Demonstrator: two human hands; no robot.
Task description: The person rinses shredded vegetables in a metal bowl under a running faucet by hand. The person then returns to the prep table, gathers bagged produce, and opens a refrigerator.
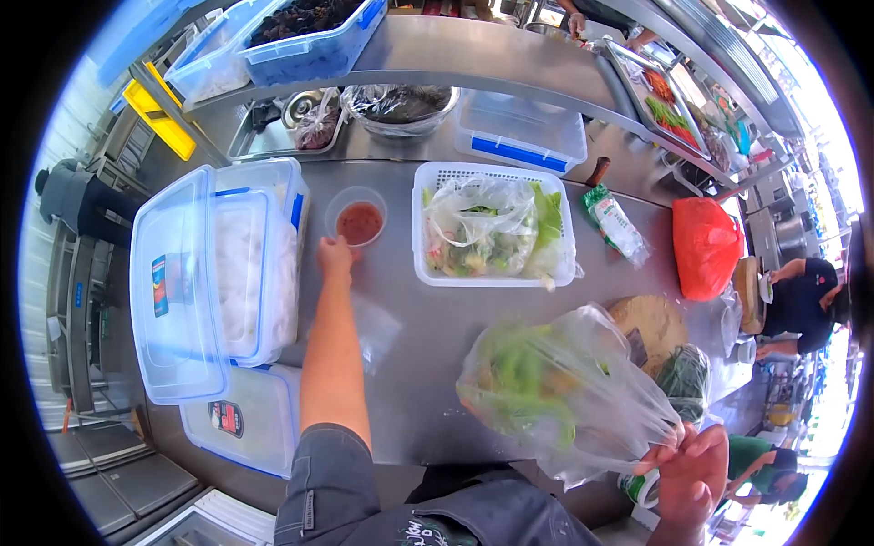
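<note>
bag (583,387) extends leftward from the gripping right hand (689,473); left hand (336,260) grips cup (351,195).

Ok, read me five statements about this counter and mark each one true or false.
1. The left hand is at a clear cup of reddish sauce. True.
2. The right hand is empty. False: it grips a clear bag of greens.
3. The white basket holds leafy greens. True.
4. In the picture, the red bag sits left of the basket. False: it sits right of it.
5. The held bag partly hides a round wooden block. True.
</note>
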